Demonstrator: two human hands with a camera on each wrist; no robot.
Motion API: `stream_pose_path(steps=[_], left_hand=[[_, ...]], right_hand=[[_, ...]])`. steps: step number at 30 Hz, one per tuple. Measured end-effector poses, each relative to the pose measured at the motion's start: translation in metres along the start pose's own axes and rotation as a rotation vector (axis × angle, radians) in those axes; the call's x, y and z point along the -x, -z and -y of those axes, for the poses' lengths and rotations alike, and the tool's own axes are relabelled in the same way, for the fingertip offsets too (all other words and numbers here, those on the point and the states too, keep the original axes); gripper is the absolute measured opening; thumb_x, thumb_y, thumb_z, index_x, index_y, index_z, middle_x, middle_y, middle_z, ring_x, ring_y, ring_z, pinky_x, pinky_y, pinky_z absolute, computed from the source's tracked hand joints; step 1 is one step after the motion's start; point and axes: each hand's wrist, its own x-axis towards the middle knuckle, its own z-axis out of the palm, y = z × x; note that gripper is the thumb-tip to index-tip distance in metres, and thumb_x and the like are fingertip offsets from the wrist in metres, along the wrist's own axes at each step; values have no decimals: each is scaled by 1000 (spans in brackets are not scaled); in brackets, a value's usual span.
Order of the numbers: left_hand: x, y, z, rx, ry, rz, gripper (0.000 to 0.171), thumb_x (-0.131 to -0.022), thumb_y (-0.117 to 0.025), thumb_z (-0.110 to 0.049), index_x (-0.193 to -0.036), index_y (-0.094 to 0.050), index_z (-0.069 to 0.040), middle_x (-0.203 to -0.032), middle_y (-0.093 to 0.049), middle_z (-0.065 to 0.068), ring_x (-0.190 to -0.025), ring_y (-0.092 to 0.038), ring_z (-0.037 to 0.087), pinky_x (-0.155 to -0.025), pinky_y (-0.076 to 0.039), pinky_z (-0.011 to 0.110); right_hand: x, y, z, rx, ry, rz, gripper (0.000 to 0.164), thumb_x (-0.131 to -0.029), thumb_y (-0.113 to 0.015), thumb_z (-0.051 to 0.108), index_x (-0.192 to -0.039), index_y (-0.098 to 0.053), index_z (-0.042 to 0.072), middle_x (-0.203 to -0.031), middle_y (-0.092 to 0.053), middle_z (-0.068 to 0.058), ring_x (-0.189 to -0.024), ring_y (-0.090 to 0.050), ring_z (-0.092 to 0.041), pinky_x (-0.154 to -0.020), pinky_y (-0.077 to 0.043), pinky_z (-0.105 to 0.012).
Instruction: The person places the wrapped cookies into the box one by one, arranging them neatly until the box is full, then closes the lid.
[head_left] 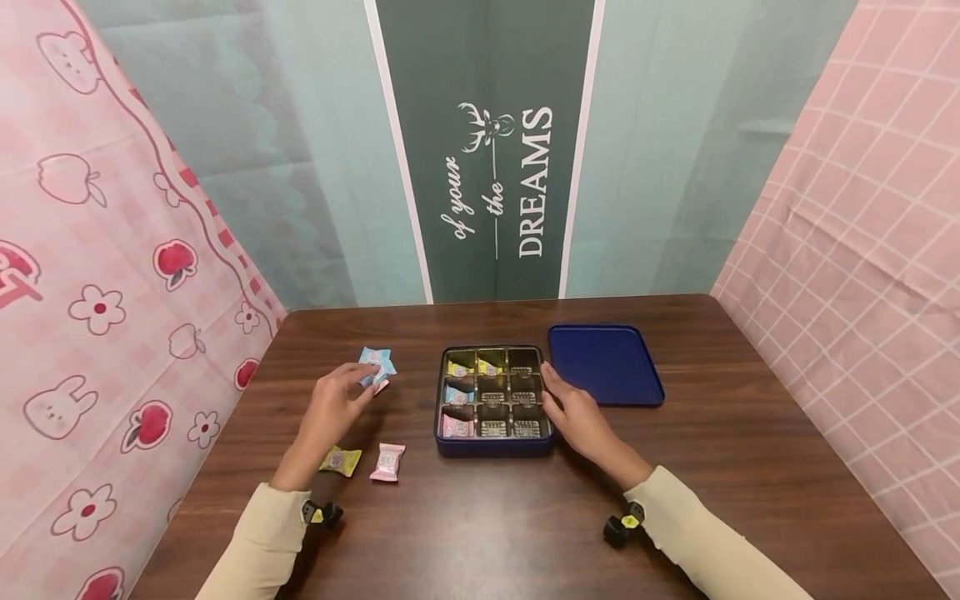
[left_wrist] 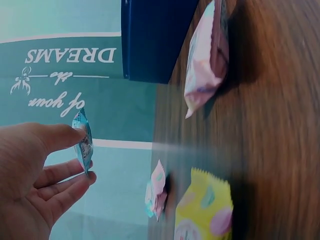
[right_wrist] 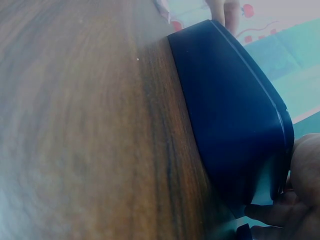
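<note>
My left hand (head_left: 333, 404) pinches a blue-wrapped candy (left_wrist: 84, 142) between thumb and fingers, left of a dark blue tin (head_left: 495, 447). Beyond the hand in the left wrist view lies a pink-wrapped candy (left_wrist: 158, 187) with a blue one at its side. Inside the tin's divided tray, two yellow candies (head_left: 490, 367) sit in the back row, a blue candy (head_left: 458, 395) at middle left and a pink candy (head_left: 457, 427) at front left. My right hand (head_left: 581, 421) rests against the tin's right side, its fingers extended along the wall.
Nearer the front left of the brown table (head_left: 480, 525) lie a yellow candy (head_left: 341, 461) and a pink candy (head_left: 387, 462). The tin's blue lid (head_left: 606, 365) lies behind the right hand. Printed curtains (head_left: 487, 275) hang along the table's back and sides.
</note>
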Motion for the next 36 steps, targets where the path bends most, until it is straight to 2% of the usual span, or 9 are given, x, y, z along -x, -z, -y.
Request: stream_pose_path(steps=[7, 12, 15, 19, 23, 27, 33, 36], left_hand=[[-2, -7, -10, 38, -16, 6, 29, -83, -81, 4, -111, -77, -1, -108, -72, 15, -74, -67, 26, -62, -57, 47], [-3, -12, -14, 29, -39, 1, 28, -82, -81, 4, -110, -78, -1, -109, -72, 14, -66, -63, 21, -56, -55, 37], [-4, -16, -16, 12, -52, -1, 29, -81, -82, 4, -109, -78, -2, -109, -72, 14, -75, -68, 24, -61, -56, 38], [-5, -18, -21, 23, -55, 12, 29, -82, -82, 3, -110, -78, -2, -109, -72, 14, -97, -71, 29, -73, -58, 46], [-6, -20, -27, 30, -55, 35, 29, -83, -82, 1, -112, -77, -3, -109, -72, 13, -99, -70, 30, -78, -58, 45], [-8, -24, -30, 34, -57, 53, 29, -85, -81, -1, -113, -77, -3, -111, -72, 13, -100, -70, 29, -77, -58, 46], [-11, -28, -37, 62, -46, 53, 29, -84, -82, -3, -113, -78, -5, -112, -73, 13, -102, -69, 30, -78, -58, 45], [-12, -29, -39, 59, -58, 50, 29, -84, -82, -3, -113, -78, -5, -111, -73, 13, -101, -70, 30, -85, -56, 51]], right_hand=[[0, 0, -1, 6, 2, -6, 52, -102, -58, 9, -150, -43, -6, -154, -42, -22, -134, -50, -35, -103, -46, -53], [1, 0, 0, 11, -3, -5, 52, -102, -58, 9, -149, -43, -6, -154, -42, -22, -133, -51, -35, -102, -46, -53], [1, 0, 0, 14, 2, -11, 52, -102, -57, 10, -149, -43, -6, -153, -43, -22, -133, -51, -36, -102, -47, -53], [1, 1, 1, 11, 6, -15, 51, -103, -57, 12, -149, -44, -6, -153, -43, -22, -133, -51, -35, -102, -46, -52], [1, 0, 1, 10, 4, -12, 52, -102, -57, 11, -149, -43, -6, -153, -43, -22, -133, -51, -35, -102, -46, -52], [1, 1, 1, 8, 2, -14, 52, -102, -58, 10, -149, -44, -6, -153, -43, -22, -133, -51, -35, -103, -46, -52], [1, 1, 1, 11, 3, -16, 52, -102, -58, 10, -149, -44, -6, -153, -44, -22, -133, -51, -35, -103, -46, -52], [0, 1, 1, 11, 10, -19, 51, -102, -58, 11, -149, -45, -6, -152, -45, -22, -132, -52, -35, -103, -47, -52]])
